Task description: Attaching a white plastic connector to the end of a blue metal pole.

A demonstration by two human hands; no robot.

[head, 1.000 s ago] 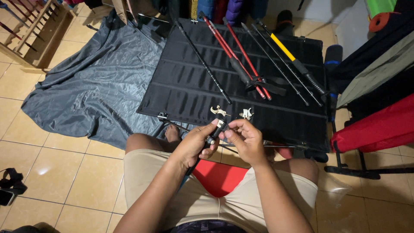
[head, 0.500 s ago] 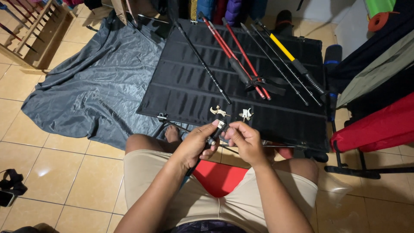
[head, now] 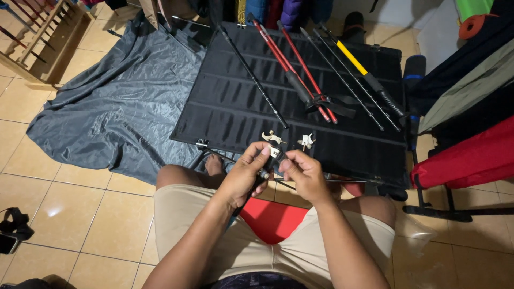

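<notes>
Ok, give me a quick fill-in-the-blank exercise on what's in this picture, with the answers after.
1. Both hands, left hand and right hand, hold one small ____ part.
2. The poles lie on a ____ mat.
3. Two poles side by side are ____.
4. The floor is covered in ____.

Missing words: white; black; red; tiles

Home room used as gear workspace: tiled floor (head: pixel 91 225), grey tarp (head: pixel 123 107), black mat (head: pixel 241 101) with trekking poles (head: pixel 300 75), wooden rack (head: pixel 51 37), folded camp chairs (head: pixel 471 155) at right.
</notes>
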